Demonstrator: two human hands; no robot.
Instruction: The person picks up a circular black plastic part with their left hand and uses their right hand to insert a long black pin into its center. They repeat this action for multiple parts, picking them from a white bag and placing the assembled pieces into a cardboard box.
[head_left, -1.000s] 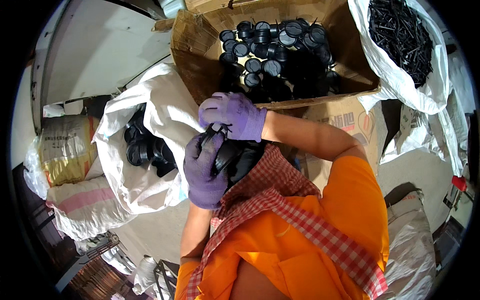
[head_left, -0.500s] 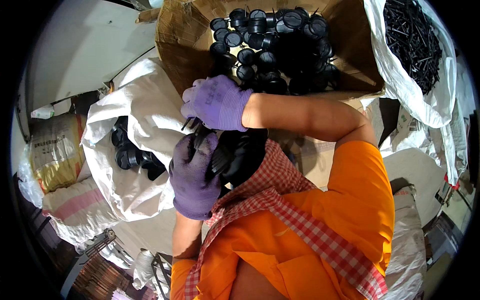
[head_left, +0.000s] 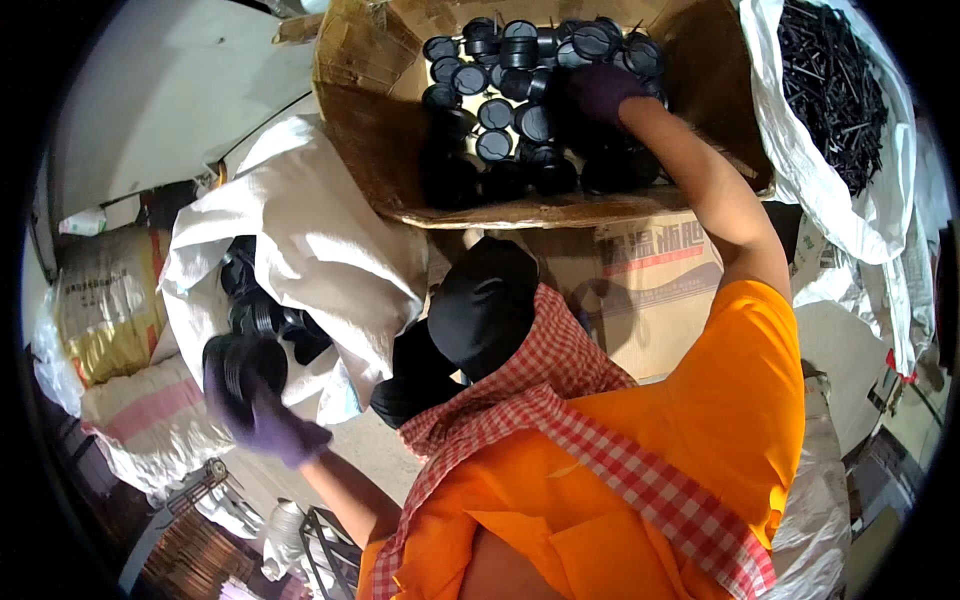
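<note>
In purple gloves, both my hands are apart. My left hand grips a black ribbed round plastic part at the near edge of a white woven sack. Inside that sack lie similar black round parts. My right hand reaches into a large cardboard box, over its right half. Its fingers are lost in dark shadow among several black round caps with thin stems, so I cannot see whether it holds one.
At the far right an open white sack holds many thin black plastic sticks. A closed carton stands below the box. Filled sacks lie at the left. My knees in black and a red checked apron are in between.
My hands were together over my lap. The left has moved left to the white sack with the round part; the right has moved up and right into the cardboard box.
</note>
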